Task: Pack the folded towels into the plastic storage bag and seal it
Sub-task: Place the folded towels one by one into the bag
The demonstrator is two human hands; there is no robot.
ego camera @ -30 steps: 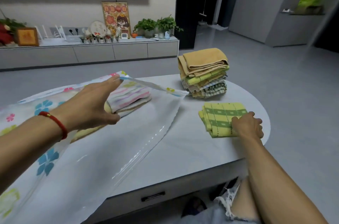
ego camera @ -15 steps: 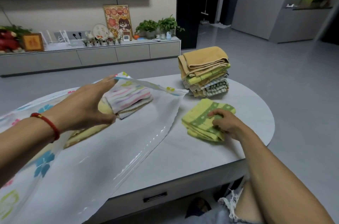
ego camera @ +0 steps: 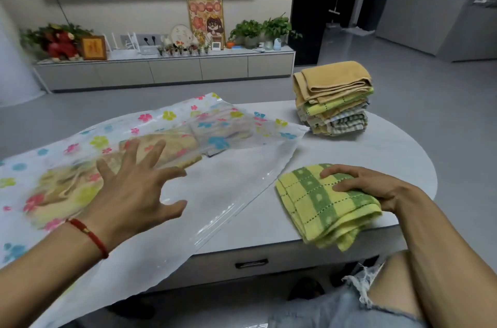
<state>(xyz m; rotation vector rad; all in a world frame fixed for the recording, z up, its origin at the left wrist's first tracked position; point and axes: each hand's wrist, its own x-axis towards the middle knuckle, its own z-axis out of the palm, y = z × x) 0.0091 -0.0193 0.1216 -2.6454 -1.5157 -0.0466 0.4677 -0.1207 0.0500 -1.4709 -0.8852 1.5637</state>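
Left hand (ego camera: 129, 193) hovering w/ fingers spread over storage bag (ego camera: 188, 166) holding towels, frame left; right hand (ego camera: 368, 188) fingers gripping green-yellow towel (ego camera: 322, 206), lower right.

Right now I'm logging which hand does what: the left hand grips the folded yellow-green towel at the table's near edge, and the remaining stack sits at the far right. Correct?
Not quite. In the head view the right hand grips the yellow-green towel; the left hand is spread open over the bag. The stack is far right, as you say.

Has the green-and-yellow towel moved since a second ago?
Yes. The green-and-yellow towel, held by the right hand, has come toward the table's near edge, away from the towel stack.
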